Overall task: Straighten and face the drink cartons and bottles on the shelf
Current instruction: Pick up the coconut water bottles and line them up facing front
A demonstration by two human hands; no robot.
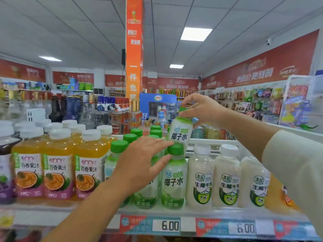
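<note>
My right hand [201,109] pinches the green cap of a coconut water bottle [180,133] and holds it lifted above the row, its label facing me. My left hand [141,163] reaches in among the green-capped coconut water bottles [173,179] on the shelf [157,213], fingers fairly straight, thumb touching the front bottle's neck below its cap. The hand hides the bottles behind it.
Yellow passion fruit juice bottles [57,165] with white caps stand to the left. White coconut milk bottles [226,177] stand to the right. Price tags [166,225] run along the shelf edge. Liquor bottles [73,109] and other store shelves lie beyond.
</note>
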